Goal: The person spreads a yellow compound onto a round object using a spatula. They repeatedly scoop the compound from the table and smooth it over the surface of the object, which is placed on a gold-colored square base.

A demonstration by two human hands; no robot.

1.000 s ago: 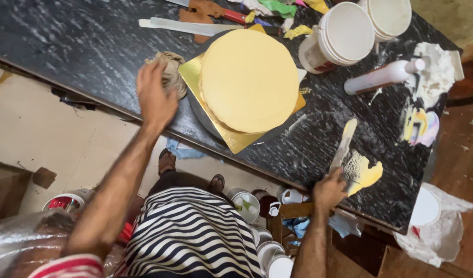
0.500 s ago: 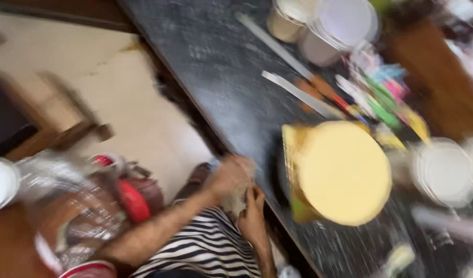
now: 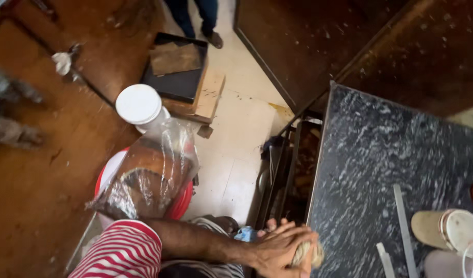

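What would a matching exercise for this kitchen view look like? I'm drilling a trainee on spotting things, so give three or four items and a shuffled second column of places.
Things:
1. white-lidded tub
2. clear plastic bag
3. beige cloth wad
4. metal ruler

Places:
A. lying flat on the dark marble counter
B. clasped between the two hands, right hand
C. draped over the red bin
D. on the floor beside the cardboard box

Pairs: 1-D, 2-C, 3-B, 4-A
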